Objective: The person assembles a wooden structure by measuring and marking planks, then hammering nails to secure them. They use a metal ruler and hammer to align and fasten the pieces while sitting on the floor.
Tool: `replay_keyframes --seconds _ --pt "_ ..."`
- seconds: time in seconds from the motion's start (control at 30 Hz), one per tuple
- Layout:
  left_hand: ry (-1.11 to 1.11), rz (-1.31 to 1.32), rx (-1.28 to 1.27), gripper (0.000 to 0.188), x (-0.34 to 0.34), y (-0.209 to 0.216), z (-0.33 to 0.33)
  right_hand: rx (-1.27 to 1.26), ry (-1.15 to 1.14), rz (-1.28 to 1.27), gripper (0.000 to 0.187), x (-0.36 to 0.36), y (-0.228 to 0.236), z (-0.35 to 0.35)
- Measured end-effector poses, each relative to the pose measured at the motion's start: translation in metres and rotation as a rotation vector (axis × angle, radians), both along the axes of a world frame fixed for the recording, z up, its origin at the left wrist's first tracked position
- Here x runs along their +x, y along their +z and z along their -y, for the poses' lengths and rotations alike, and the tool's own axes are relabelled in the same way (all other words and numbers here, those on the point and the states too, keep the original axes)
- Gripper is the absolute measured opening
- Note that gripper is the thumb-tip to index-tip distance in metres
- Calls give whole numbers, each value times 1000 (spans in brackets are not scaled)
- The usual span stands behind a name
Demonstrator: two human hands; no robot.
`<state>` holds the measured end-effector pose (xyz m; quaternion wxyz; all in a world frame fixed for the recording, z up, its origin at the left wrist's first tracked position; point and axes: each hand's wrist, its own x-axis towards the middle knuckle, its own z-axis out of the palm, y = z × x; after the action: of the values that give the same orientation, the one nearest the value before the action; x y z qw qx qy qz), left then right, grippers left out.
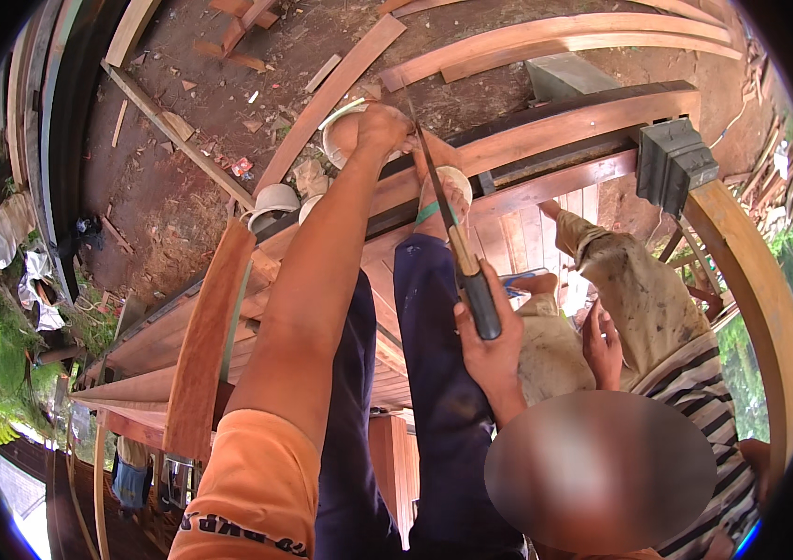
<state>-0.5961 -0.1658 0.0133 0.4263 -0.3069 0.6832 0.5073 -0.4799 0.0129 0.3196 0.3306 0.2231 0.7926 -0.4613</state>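
Note:
My left arm, in an orange sleeve, stretches forward. My left hand (382,131) is closed at the far side of the wooden beam, beside a round, pale-rimmed, brown thing (344,135); what the fingers grip is hidden. My right hand (492,331) is wrapped round the black handle (480,303) of a long, narrow-bladed tool (434,163), perhaps a saw seen edge-on. The blade slants up and left over my right foot (448,191), its far end close to my left fingers. My legs (438,317), in dark blue trousers, reach towards the beam (564,135).
A co-worker in a striped shirt (695,411) and stained khaki trousers (634,280) sits close on my right; their hand (604,343) shows. Curved planks (555,42) and wood scraps lie on the dirt. A grey bowl (275,200) stands left. An upright plank (205,345) rises beside my left arm.

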Motion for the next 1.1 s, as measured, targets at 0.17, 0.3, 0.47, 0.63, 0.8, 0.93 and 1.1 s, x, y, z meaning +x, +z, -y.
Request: replay_keyframes --seconds 0.17,0.3,0.47,0.63,0.8,0.93,1.1 --pt "104 140 23 11 -10 26 -8 8 -52 58 60 -29 -17 22" --pt "73 97 30 12 -5 3 -5 21 25 -8 60 -17 -2 8" --pt "146 129 19 11 -2 13 -9 19 3 89 61 -20 8 7" --pt "459 130 100 12 10 12 -1 18 44 -38 66 -35 -59 35" --pt "597 -80 28 17 34 109 7 18 35 -34 68 -38 -50 27" --pt "656 -66 95 22 88 212 33 27 50 18 62 -27 -4 16" --pt "633 -8 96 23 137 312 52 94 92 -145 54 -50 -25 30"
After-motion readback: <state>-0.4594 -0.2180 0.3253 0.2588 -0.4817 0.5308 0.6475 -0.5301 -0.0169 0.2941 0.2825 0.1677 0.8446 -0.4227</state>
